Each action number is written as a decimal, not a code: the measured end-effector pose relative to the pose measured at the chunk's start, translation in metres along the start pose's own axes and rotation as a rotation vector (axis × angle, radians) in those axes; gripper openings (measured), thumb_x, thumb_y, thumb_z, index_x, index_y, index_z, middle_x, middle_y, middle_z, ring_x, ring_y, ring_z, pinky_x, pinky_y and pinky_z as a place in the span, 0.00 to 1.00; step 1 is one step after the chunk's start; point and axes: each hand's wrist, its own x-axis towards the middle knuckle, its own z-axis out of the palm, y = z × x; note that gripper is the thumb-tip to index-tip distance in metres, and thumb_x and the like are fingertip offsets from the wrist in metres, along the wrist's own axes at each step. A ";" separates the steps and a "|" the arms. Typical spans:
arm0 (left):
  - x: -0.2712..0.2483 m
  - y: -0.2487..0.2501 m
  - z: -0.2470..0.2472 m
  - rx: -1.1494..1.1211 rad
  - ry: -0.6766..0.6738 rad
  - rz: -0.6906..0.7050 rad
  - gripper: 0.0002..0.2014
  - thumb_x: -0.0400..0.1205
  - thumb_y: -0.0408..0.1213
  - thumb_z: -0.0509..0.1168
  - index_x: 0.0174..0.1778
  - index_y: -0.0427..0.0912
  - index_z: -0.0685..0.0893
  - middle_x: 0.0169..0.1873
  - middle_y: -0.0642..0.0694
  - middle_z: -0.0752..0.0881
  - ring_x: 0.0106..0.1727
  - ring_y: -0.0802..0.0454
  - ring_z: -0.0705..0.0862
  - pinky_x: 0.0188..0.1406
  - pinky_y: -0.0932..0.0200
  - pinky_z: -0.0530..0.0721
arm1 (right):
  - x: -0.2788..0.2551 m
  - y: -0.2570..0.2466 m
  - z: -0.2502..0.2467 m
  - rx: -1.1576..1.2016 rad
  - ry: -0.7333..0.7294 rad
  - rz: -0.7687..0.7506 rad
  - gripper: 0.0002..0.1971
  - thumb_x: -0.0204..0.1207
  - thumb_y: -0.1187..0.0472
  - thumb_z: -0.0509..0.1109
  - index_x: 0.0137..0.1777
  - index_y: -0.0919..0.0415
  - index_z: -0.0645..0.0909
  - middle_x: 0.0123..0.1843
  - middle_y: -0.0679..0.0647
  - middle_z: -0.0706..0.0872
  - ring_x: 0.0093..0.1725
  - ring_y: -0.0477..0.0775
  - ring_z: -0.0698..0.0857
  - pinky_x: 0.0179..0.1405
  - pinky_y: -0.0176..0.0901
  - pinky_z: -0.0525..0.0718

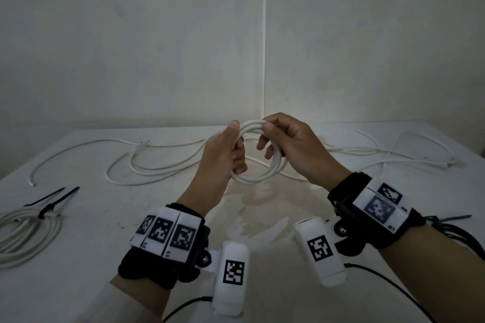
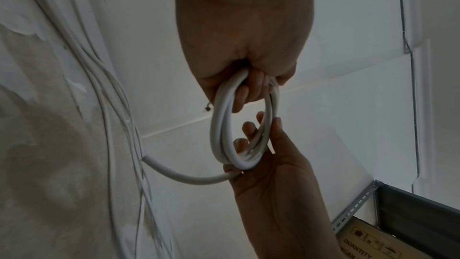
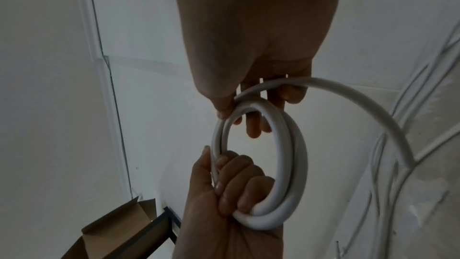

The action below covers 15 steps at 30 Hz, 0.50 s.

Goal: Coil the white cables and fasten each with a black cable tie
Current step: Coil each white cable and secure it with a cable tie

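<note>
White cable coil (image 1: 258,162) between left hand (image 1: 225,155) and right hand (image 1: 291,147)

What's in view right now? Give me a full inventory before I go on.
White cable coil in progress: one, white, held above the table by both hands.
Loose white cables: several, count unclear, white, strewn across the far table.
Finished white cable coil: one, white, left table edge, fastened with a black tie.
Loose black cable ties: about two, left, beside it.
More black ties: count unclear, right edge.
White table: one.
Cardboard box: one, brown, off the table.
Left hand: grips the coil.
Right hand: pinches the coil.
</note>
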 end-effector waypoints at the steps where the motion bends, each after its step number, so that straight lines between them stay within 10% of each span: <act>1: -0.001 0.000 0.001 0.002 -0.001 -0.003 0.21 0.86 0.46 0.52 0.28 0.43 0.67 0.15 0.55 0.63 0.17 0.59 0.61 0.20 0.66 0.64 | 0.000 -0.003 -0.001 0.022 -0.001 0.000 0.08 0.83 0.63 0.58 0.46 0.60 0.79 0.35 0.54 0.84 0.27 0.42 0.81 0.29 0.29 0.77; 15: -0.002 0.007 0.007 -0.232 -0.046 -0.073 0.21 0.85 0.46 0.53 0.28 0.41 0.71 0.14 0.54 0.62 0.13 0.60 0.60 0.15 0.68 0.64 | -0.002 0.001 0.000 -0.084 0.100 -0.172 0.08 0.84 0.63 0.56 0.48 0.55 0.75 0.32 0.53 0.80 0.26 0.47 0.78 0.28 0.33 0.76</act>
